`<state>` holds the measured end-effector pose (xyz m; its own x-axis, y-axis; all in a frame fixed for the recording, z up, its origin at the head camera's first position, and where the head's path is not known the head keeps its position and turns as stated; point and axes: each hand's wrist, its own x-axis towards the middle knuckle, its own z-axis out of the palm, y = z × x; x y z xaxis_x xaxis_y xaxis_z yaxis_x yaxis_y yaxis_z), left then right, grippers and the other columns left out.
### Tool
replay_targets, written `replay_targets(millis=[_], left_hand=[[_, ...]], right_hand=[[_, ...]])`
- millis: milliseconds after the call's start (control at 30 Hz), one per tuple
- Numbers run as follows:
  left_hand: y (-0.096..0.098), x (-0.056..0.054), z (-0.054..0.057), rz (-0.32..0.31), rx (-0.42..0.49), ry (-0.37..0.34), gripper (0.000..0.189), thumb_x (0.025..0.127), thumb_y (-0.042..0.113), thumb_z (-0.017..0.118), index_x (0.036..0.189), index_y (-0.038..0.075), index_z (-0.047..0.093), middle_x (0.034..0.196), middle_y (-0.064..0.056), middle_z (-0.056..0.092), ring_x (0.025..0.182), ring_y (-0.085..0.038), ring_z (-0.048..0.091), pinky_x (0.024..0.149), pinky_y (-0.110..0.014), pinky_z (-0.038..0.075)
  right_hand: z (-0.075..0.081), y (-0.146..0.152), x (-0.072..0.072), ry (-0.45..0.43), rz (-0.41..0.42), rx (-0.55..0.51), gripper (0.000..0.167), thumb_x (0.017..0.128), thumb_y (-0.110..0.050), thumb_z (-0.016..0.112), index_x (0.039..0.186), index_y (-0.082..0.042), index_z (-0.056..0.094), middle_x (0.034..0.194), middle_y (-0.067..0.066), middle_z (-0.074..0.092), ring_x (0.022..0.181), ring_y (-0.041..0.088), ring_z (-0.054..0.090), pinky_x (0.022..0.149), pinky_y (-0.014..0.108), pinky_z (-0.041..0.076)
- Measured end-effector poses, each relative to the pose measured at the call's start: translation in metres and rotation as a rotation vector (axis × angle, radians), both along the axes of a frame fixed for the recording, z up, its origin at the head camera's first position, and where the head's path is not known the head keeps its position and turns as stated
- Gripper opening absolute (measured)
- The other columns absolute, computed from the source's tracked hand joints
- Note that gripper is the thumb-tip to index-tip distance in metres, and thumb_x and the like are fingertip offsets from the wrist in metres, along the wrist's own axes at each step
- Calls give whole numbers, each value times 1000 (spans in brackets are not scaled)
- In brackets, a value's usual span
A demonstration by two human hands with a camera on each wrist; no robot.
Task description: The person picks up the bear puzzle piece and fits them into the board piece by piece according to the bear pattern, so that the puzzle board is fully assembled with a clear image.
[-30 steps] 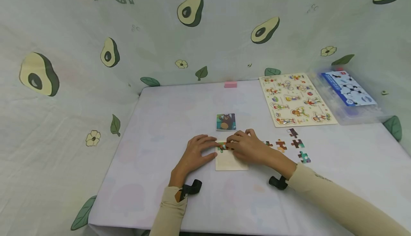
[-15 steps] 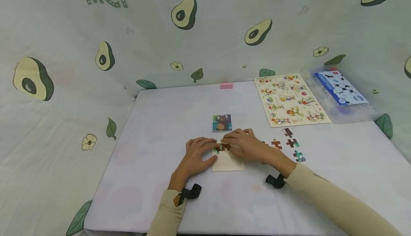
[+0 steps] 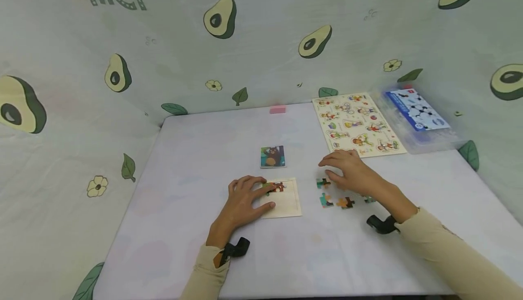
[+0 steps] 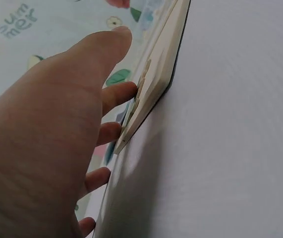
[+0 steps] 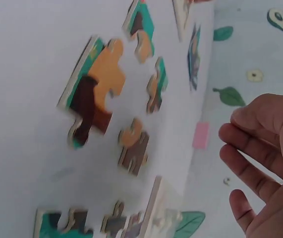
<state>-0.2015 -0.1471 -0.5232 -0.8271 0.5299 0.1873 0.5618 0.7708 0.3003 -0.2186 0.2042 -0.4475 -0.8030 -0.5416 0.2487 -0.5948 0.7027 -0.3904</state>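
A shallow wooden puzzle tray (image 3: 286, 205) lies on the table, with a short row of joined jigsaw pieces (image 3: 278, 186) along its top. My left hand (image 3: 244, 202) rests at the tray's left side, its fingertips touching the pieces and the rim. To the right, my right hand (image 3: 354, 173) hovers over loose pieces, fingers lightly bent and nothing between them. Near it lie a dark green piece (image 3: 323, 183), a teal piece (image 3: 326, 200) and an orange-brown piece (image 3: 345, 203). In the right wrist view, several more pieces (image 5: 134, 148) show, some partly cut off.
Behind the tray sits a square bear picture (image 3: 273, 156). A pink block (image 3: 278, 109) is at the table's back edge. Further right are a wooden figure board (image 3: 352, 124) and a clear plastic box (image 3: 435, 143) with a blue-and-white booklet (image 3: 417, 109) on it.
My right hand has left the tray and moved right, over the loose pieces, uncovering the joined row and some loose pieces. The left hand stays at the tray. The head view has shifted slightly.
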Motion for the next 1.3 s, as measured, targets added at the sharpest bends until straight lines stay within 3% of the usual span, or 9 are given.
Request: replay_targets(millis=[300,533,933,1300], left_hand=[[2,4,3,9,5,-14,52,93,66,52,139,42,59,138,8,51,136,-25,35,104,-58,25],[1,5,2,-1,16,-26,50,94,62,55,139,41,59,139,8,51,136,-26,35,106,-57,25],[1,3,3,-15,39,-11,47,96,60,55,138,39,60,140,6,51,136,-27,35,105,-58,25],[0,2,0,-22,44,2,46,97,58,54,139,41,59,139,7,51,136,-26,35,104,-56,26]], right_hand=[[-7,55,-2,35,-126,73,25,90,-5,72,115,-6,73,119,13,67,116,36,56,86,58,33],[-17,78,-8,3,-163,147,28,89,-7,74,116,-5,72,121,16,66,117,41,54,90,65,32],[-25,97,-17,-96,-146,140,34,86,-5,76,119,-9,73,124,15,67,118,41,52,88,64,33],[-33,100,-27,-6,-58,106,30,81,-2,80,110,-9,75,116,12,69,111,36,56,88,65,36]])
